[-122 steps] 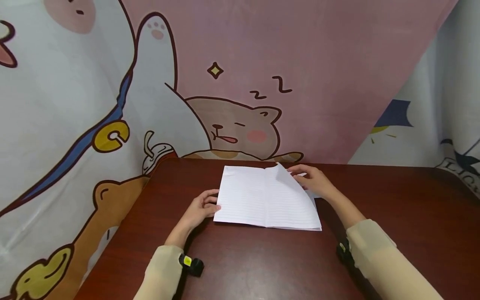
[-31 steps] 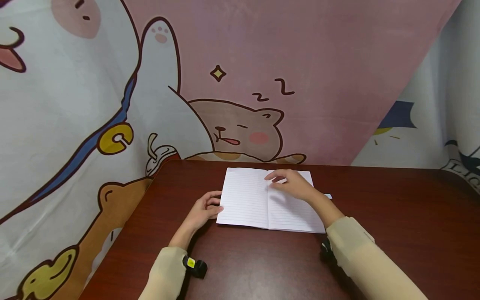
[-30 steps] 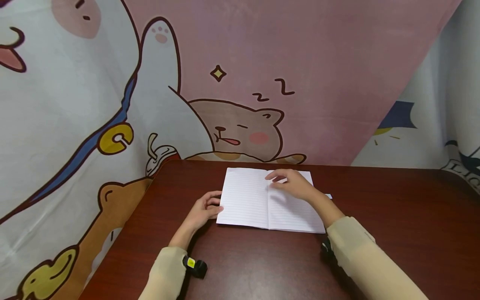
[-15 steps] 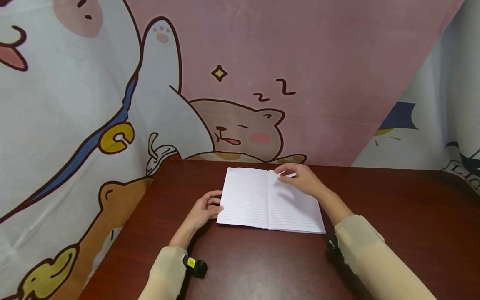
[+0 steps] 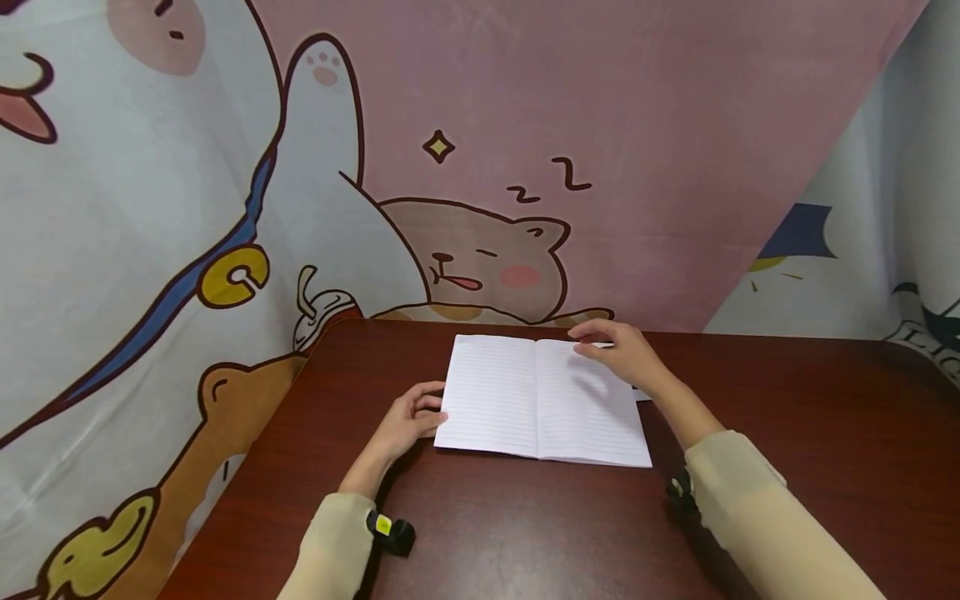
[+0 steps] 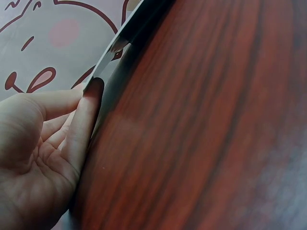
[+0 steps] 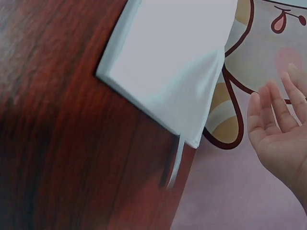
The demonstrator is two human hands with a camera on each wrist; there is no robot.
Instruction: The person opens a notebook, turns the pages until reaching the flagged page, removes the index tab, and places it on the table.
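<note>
An open notebook [image 5: 487,392] with lined white pages lies on the table, its spine pointing away from me. My left hand [image 5: 405,423] pinches the notebook's left edge, thumb on top and fingers beneath, as the left wrist view shows at the thumb [image 6: 60,103]. Over the far part of the right page hovers my right hand [image 5: 622,354], its fingers loosely bent and holding nothing. The right wrist view has this hand [image 7: 283,124] apart from the pages. A thin white strip [image 7: 176,163] sticks out from the notebook's right edge.
The dark red-brown wooden table [image 5: 525,533] ends at a cloth backdrop [image 5: 637,167] printed with cartoon animals. Black wrist cameras are strapped at both sleeves; the left one [image 5: 393,533] sits close over the tabletop.
About four seconds ago my right hand was lifting a right-hand page; that page now lies flat. Over the last second this hand has moved right from the spine. My left hand keeps its place.
</note>
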